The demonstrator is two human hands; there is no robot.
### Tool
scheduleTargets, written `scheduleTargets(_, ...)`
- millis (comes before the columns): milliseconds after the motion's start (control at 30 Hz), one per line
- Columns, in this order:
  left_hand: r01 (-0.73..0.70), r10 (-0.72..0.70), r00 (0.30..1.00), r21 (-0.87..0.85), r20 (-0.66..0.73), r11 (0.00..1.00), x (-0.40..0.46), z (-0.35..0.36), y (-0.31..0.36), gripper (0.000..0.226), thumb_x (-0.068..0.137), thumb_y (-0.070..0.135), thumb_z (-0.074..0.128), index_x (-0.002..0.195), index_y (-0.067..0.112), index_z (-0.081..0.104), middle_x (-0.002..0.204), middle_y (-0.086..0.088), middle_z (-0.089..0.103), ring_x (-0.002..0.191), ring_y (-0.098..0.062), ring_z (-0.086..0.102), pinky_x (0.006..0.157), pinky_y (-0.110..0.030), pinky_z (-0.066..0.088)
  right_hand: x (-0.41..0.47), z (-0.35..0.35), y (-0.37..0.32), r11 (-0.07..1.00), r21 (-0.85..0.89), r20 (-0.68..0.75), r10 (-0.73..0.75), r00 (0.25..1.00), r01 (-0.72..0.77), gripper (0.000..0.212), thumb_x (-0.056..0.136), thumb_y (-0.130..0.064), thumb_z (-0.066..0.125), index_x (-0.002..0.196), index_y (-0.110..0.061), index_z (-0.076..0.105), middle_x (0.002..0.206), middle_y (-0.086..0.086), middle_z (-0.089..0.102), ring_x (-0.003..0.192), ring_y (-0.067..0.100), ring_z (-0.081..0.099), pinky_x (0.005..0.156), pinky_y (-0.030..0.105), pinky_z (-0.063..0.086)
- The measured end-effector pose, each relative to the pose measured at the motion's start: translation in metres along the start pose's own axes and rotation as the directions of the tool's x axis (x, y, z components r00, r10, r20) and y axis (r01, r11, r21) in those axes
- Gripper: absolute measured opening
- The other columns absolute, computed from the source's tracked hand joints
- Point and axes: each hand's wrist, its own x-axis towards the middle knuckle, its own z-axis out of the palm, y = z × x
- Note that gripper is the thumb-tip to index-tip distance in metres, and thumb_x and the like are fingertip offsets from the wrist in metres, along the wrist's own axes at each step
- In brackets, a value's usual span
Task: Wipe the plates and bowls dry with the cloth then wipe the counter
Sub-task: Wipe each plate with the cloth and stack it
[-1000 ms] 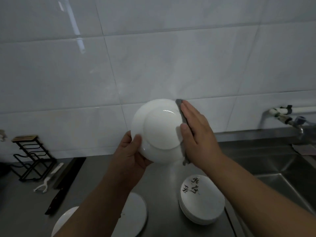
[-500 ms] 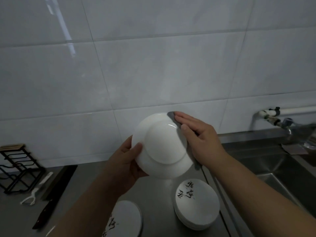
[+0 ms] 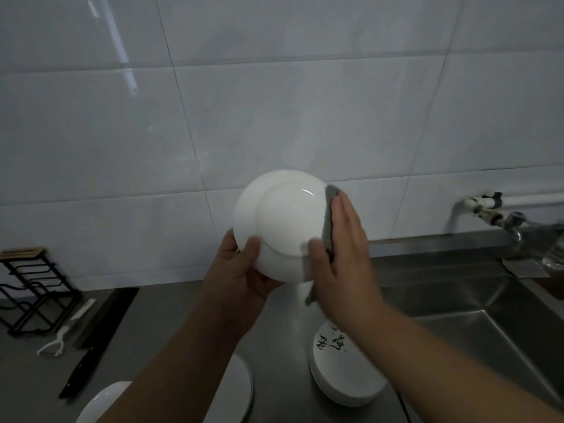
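Observation:
I hold a white plate [image 3: 287, 221] upright over the counter, its underside facing me. My left hand [image 3: 238, 282] grips its lower left rim, thumb on the underside. My right hand [image 3: 345, 257] holds a grey cloth [image 3: 329, 221] against the plate's right rim, fingers straight and pointing up, thumb pinching the cloth onto the underside. Below my right forearm sits a stack of white plates with black writing [image 3: 345, 380]. Two more white plates [image 3: 235, 389] lie at the bottom, partly hidden by my left arm.
The steel counter [image 3: 171, 331] carries a black rack [image 3: 30, 288], a white peeler [image 3: 64, 334] and a black knife [image 3: 82, 370] on the left. A steel sink [image 3: 488, 331] with a wall tap [image 3: 512, 224] is at the right. A tiled wall stands behind.
My right hand with the cloth has slid from the plate's top rim down along its right side, fingers now pointing up. The left hand keeps its grip.

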Motion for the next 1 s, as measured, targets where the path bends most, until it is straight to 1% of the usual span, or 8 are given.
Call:
scheduleTargets(100, 0.033, -0.035, 0.999, 0.054, 0.031, 0.998, 0.001, -0.002, -0.004, 0.052, 0.097, 0.012, 0.059, 0.148, 0.017, 0.047, 0.143, -0.014, 0.060, 0.129, -0.040, 0.059, 0.095, -0.057, 0.056, -0.033, 0.012, -0.009, 0.987, 0.158, -0.028, 0.042, 0.999, -0.037, 0.075, 0.103, -0.050, 0.036, 0.165, -0.028, 0.000, 0.170, -0.019, -0.010, 0.157, 0.005, 0.000, 0.125, 0.036, 0.014)
scheduleTargets(233, 0.110, -0.117, 0.988, 0.079, 0.102, 0.991, 0.001, -0.003, 0.015, 0.069, 0.084, 0.023, 0.071, 0.148, 0.012, 0.049, 0.143, -0.015, 0.060, 0.133, -0.037, 0.056, 0.099, -0.054, 0.054, 0.018, -0.020, 0.008, 0.975, 0.220, -0.167, 0.063, 0.984, -0.025, 0.048, 0.104, -0.031, 0.047, 0.150, -0.016, 0.053, 0.156, -0.008, 0.047, 0.142, -0.003, 0.041, 0.117, 0.015, 0.032)
scheduleTargets(333, 0.114, -0.130, 0.985, 0.136, 0.114, 0.984, 0.001, -0.004, 0.026, 0.055, 0.094, 0.020, 0.060, 0.148, 0.018, 0.049, 0.141, -0.012, 0.062, 0.123, -0.033, 0.063, 0.084, -0.051, 0.061, 0.048, -0.036, 0.009, 0.960, 0.281, -0.093, 0.036, 0.995, -0.009, 0.029, 0.106, -0.015, 0.054, 0.129, -0.014, 0.072, 0.134, -0.008, 0.067, 0.127, -0.002, 0.059, 0.112, 0.024, 0.044)
scheduleTargets(433, 0.089, -0.096, 0.993, 0.099, 0.068, 0.991, -0.001, -0.004, 0.018, 0.053, 0.092, 0.014, 0.054, 0.145, 0.017, 0.051, 0.137, -0.013, 0.065, 0.114, -0.031, 0.068, 0.074, -0.050, 0.062, 0.035, -0.025, 0.005, 0.991, 0.136, -0.080, -0.002, 0.997, 0.013, 0.044, 0.104, -0.033, 0.048, 0.145, -0.019, 0.058, 0.150, -0.008, 0.054, 0.139, 0.001, 0.046, 0.119, 0.026, 0.035)
scheduleTargets(567, 0.043, -0.042, 0.998, 0.026, -0.053, 0.999, -0.005, -0.004, -0.003, 0.052, 0.089, 0.012, 0.055, 0.141, 0.017, 0.053, 0.134, -0.016, 0.066, 0.109, -0.033, 0.070, 0.068, -0.050, 0.062, -0.041, 0.021, -0.002, 0.995, -0.092, 0.049, 0.027, 0.998, -0.023, 0.080, 0.101, -0.052, 0.036, 0.165, -0.020, 0.001, 0.172, -0.005, -0.008, 0.158, 0.016, -0.009, 0.126, 0.040, 0.006)
scheduleTargets(700, 0.033, -0.040, 0.992, -0.058, -0.116, 0.998, -0.010, -0.004, -0.015, 0.054, 0.090, 0.012, 0.056, 0.143, 0.020, 0.050, 0.137, -0.013, 0.064, 0.113, -0.035, 0.069, 0.071, -0.050, 0.061, -0.043, 0.027, 0.008, 0.983, -0.169, 0.075, -0.062, 0.995, 0.074, 0.076, 0.105, -0.050, 0.034, 0.164, -0.011, 0.007, 0.173, 0.003, -0.001, 0.159, 0.025, -0.005, 0.127, 0.046, 0.008)
scheduleTargets(833, -0.013, 0.002, 0.995, -0.110, -0.097, 0.994, -0.011, 0.008, -0.010, 0.052, 0.087, 0.012, 0.056, 0.138, 0.023, 0.053, 0.129, -0.006, 0.070, 0.111, -0.030, 0.071, 0.071, -0.051, 0.062, 0.002, 0.006, 0.013, 0.992, -0.009, -0.056, 0.126, 0.991, -0.126, 0.066, 0.105, -0.046, 0.029, 0.164, -0.019, 0.015, 0.165, -0.011, 0.019, 0.149, -0.008, 0.008, 0.128, 0.035, 0.015)
scheduleTargets(1000, 0.010, -0.031, 0.988, -0.136, -0.154, 0.991, -0.010, 0.012, -0.016, 0.047, 0.096, 0.008, 0.051, 0.142, 0.018, 0.051, 0.135, -0.013, 0.066, 0.107, -0.032, 0.072, 0.068, -0.050, 0.063, -0.064, 0.027, -0.006, 0.992, -0.123, 0.033, -0.021, 0.999, 0.025, 0.082, 0.101, -0.048, 0.039, 0.164, -0.010, 0.004, 0.173, 0.005, -0.007, 0.159, 0.025, -0.012, 0.126, 0.039, 0.001)
